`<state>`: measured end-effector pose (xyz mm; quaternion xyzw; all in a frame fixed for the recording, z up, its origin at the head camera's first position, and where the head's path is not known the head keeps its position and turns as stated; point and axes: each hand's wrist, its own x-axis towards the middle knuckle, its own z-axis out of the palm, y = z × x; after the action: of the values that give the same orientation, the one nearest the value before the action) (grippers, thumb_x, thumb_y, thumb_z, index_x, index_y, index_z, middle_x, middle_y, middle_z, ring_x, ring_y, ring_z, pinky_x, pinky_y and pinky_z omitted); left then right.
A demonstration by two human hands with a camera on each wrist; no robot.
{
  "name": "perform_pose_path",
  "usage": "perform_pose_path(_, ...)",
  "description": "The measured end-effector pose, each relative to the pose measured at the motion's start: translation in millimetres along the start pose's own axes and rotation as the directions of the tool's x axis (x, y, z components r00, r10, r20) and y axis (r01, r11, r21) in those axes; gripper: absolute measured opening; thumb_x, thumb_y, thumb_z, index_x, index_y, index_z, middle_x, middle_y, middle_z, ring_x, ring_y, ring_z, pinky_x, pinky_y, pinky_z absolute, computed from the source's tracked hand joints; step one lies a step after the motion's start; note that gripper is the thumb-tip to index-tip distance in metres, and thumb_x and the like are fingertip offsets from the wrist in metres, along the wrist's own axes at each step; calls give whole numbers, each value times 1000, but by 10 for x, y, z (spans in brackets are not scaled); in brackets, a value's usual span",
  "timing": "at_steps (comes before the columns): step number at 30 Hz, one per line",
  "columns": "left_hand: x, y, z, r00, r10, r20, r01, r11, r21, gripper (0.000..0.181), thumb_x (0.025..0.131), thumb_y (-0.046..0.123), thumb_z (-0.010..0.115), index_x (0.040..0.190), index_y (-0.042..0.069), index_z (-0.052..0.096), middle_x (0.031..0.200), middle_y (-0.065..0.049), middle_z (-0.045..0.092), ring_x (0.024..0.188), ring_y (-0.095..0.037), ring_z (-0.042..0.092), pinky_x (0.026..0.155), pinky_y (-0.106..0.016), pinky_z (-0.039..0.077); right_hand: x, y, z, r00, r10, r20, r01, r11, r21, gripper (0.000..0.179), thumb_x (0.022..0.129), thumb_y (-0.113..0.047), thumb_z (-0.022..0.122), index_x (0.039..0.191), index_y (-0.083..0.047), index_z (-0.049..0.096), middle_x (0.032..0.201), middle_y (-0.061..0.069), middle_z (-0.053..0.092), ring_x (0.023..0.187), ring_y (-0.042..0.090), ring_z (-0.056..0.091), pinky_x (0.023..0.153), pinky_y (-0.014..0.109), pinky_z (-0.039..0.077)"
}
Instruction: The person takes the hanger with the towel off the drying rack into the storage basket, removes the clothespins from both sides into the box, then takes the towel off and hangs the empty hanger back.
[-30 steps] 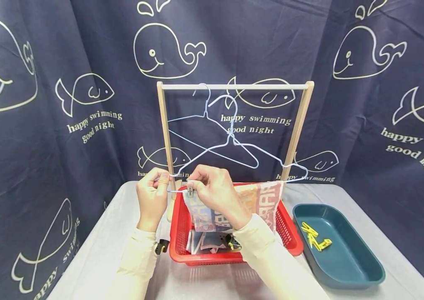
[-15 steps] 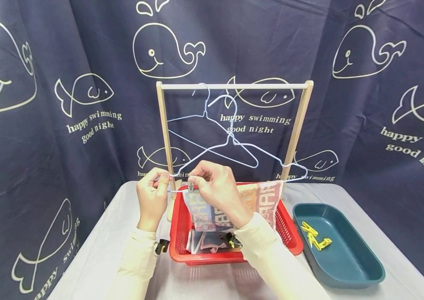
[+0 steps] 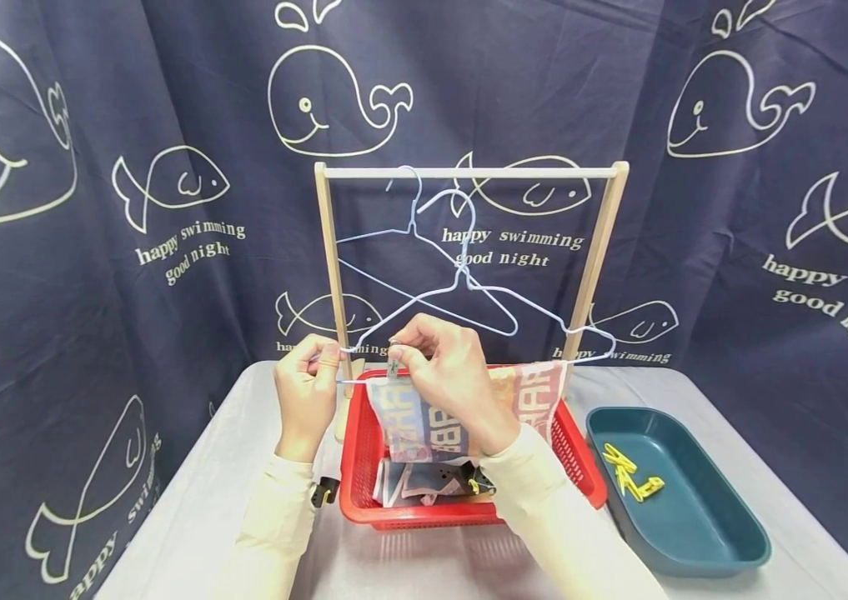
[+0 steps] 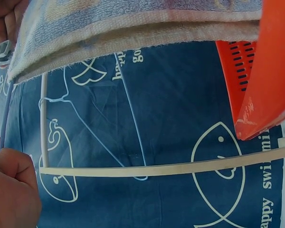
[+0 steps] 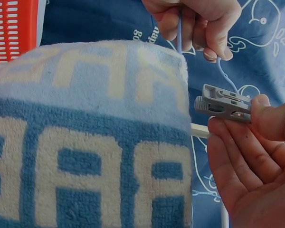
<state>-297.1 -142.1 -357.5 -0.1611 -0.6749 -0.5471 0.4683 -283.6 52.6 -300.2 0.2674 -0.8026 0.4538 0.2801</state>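
Hanger point(image 3: 461, 279) is shown by the head camera with its left end pinched in the left hand point(image 3: 306, 387); a towel point(image 3: 408, 425) is draped over its lower bar, above the red basket point(image 3: 431, 515). At the towel's upper edge, a grey clip point(image 3: 393, 362) is pinched by the right hand point(image 3: 454, 375). By the left wrist camera, open room is shown between the towel's hem and the rack point(image 4: 166, 169). By the right wrist camera, thumb and fingertips are seen clamped on the clip, a narrow gap being left beside the towel's side edge.
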Motion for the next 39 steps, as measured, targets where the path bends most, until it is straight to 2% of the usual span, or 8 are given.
perform_pose_path(12, 9, -8, -19, 1000, 8, -4, -8, 1000, 7, 24, 98, 4, 64, 75, 3, 70, 65, -7, 67, 46, -3, 36, 44, -21, 27, -35, 27, -78, 1000, 4, -2, -4, 1000, 18, 14, 83, -12, 84, 88, -20, 74, 77, -14, 74, 66, 2, 68, 61, 26, 52)
perform_pose_path(20, 12, -10, -21, 1000, 10, -11, -10, 1000, 13, 22, 97, 3, 64, 76, 2, 71, 66, -8, 67, 48, -3, 35, 46, -21, 27, -58, 39, -125, 1000, 26, 2, -26, 999, 33, 16, 83, -11, 85, 91, -20, 74, 82, -13, 75, 74, 1, 71, 69, 29, 56)
perform_pose_path(35, 9, -10, -20, 1000, 6, -10, -6, 1000, 17, 22, 96, 1, 65, 75, 0, 70, 61, -5, 62, 48, -4, 34, 47, -22, 27, -153, 115, -218, 996, -86, -15, 86, 996, -39, 25, 86, -24, 85, 107, -18, 73, 93, -8, 77, 86, 2, 74, 84, 30, 59)
perform_pose_path(39, 9, 3, -18, 1000, 6, -8, -6, 1000, 16, 22, 97, 3, 65, 76, 0, 70, 63, -6, 64, 48, -4, 34, 47, -22, 27, -170, 125, -246, 994, -99, -36, 97, 993, -60, 24, 86, -25, 85, 106, -19, 73, 92, -9, 78, 87, 3, 74, 82, 30, 58)
